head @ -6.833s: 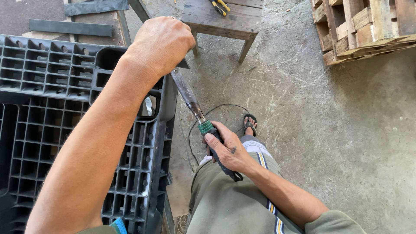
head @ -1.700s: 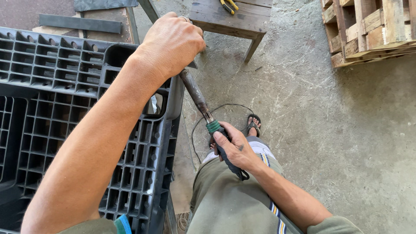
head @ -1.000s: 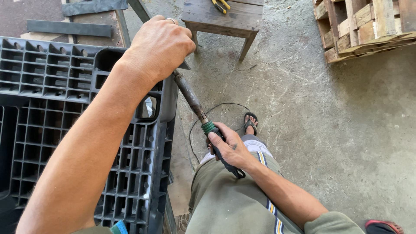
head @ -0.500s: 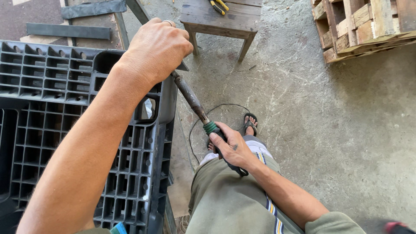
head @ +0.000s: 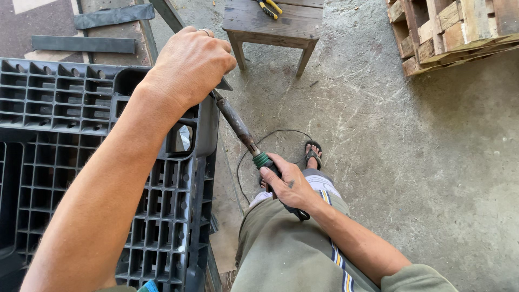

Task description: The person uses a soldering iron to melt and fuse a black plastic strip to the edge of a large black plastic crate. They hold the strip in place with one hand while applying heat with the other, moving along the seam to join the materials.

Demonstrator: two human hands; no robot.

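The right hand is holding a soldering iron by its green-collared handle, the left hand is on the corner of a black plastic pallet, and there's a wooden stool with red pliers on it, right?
Nearly. In the head view the pliers on the wooden stool have yellow handles, not red. The right hand does hold the soldering iron, and the left hand is on the black plastic pallet.

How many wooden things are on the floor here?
2: a stool at top centre with pliers on it, and a pallet at top right. Others may lie outside the view.

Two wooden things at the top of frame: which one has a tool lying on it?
The small wooden stool at top centre: yellow-handled pliers lie on its seat. The wooden pallet at top right carries no tool that shows.
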